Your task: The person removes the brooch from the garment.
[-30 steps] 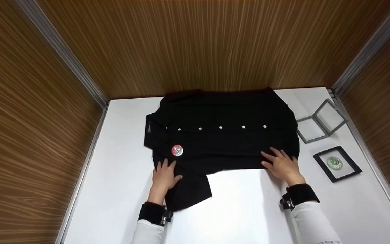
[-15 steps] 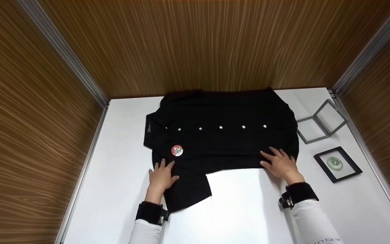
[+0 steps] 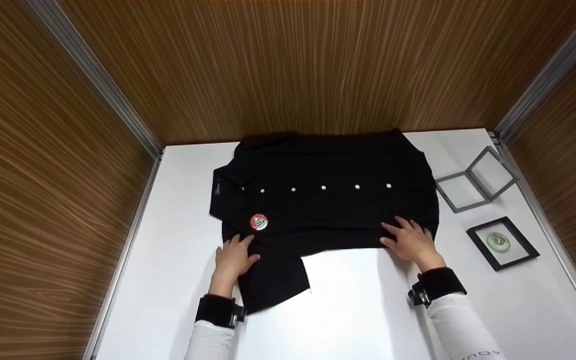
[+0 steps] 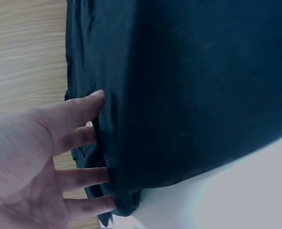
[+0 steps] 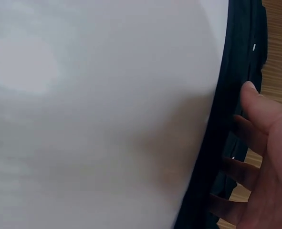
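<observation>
Nearest, two white sleeves with black wrist bands, low on the white table.

Just past them, left hand flat on the black shirt, fingers straight and a little spread, pressing the cloth near the collar end, gripping nothing. In the left wrist view, fingertips right at the dark folded edge. Right hand flat too, fingers straight and fanned out, lying on the near edge of the shirt at the hem end, holding nothing. In the right wrist view, fingers on the thin black edge beside bare white table.

Shirt lying sideways in the middle of the table, long way running left to right. Collar end pointing left, hem end pointing right. One sleeve folded over and sticking out toward the person, beside the left hand. A round red and white badge on the chest, just above the left hand. A row of small white buttons running left to right along the middle.

Off to the right, apart from the shirt, a black frame with a green round thing inside, lying flat. Farther back, an open grey frame near the shirt's hem end.

Farthest, brown wooden walls all around the table.
</observation>
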The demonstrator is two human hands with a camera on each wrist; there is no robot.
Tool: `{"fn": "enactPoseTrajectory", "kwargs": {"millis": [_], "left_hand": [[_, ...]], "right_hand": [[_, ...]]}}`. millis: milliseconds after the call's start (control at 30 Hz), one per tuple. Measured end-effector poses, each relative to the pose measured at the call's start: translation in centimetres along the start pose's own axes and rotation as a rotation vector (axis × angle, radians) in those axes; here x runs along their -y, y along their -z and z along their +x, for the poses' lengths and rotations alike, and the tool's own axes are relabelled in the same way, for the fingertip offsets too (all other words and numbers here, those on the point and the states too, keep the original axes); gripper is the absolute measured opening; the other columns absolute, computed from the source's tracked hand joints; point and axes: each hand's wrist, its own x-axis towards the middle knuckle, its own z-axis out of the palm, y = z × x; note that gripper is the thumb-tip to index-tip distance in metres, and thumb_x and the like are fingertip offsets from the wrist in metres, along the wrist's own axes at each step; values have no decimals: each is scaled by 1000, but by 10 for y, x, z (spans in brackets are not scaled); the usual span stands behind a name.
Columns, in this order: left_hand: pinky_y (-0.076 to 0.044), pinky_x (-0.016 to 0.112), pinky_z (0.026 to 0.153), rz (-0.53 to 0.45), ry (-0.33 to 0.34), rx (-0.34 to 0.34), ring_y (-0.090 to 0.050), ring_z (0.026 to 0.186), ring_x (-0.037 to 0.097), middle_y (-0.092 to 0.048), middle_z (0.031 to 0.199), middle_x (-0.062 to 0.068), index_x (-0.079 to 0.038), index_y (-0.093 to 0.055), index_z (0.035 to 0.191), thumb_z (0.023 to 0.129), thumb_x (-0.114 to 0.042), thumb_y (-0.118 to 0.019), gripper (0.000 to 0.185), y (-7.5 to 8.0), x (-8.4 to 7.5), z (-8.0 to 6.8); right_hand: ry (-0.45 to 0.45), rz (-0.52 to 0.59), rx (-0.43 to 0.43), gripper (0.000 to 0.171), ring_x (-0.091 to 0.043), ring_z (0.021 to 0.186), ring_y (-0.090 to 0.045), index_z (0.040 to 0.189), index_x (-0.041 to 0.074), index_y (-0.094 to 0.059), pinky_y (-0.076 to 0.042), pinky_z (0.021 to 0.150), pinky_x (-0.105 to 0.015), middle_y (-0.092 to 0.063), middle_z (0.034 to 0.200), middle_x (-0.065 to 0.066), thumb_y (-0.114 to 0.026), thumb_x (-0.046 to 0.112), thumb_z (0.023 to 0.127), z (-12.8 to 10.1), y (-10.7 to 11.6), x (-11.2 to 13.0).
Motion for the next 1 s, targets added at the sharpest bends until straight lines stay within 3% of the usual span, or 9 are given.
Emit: {"fn": "enactPoseTrajectory", "kwargs": {"millis": [267,367,600,767,1000], "left_hand": [[-49,52,84,5,-108,-271,-57,102,40,-59,113,23,0,-66,122,84,-25,-78,46,6,-12,25],[-51,49,79,1,-148,-331,-59,94,37,-61,104,20,2,-69,110,82,-17,-79,36,6,-18,35],[-55,44,76,20,-151,-284,-61,94,33,-61,102,17,-1,-71,101,82,-13,-79,24,2,-25,56],[-55,42,78,29,-148,-286,-60,94,33,-61,99,16,-3,-71,93,79,-15,-83,22,-3,-25,65],[-54,45,78,14,-107,-279,-60,94,35,-60,99,18,0,-71,97,83,-22,-80,28,-10,-23,72]], "right_hand": [[20,-1,-45,48,-51,129,-40,137,10,-57,-28,101,-69,-45,142,-27,-56,39,99,7,2,18],[60,-6,-58,47,-48,126,-45,134,8,-60,-31,101,-66,-49,139,-25,-57,38,99,14,1,30],[157,6,-83,46,-44,119,-54,129,1,-63,-37,99,-62,-57,133,-19,-60,34,98,29,-4,65],[210,42,-82,44,-41,117,-56,128,1,-63,-42,97,-57,-59,130,-18,-61,33,97,37,-10,87],[240,62,-57,43,-40,117,-56,127,3,-64,-45,94,-56,-59,130,-17,-61,33,97,42,-16,105]]}}
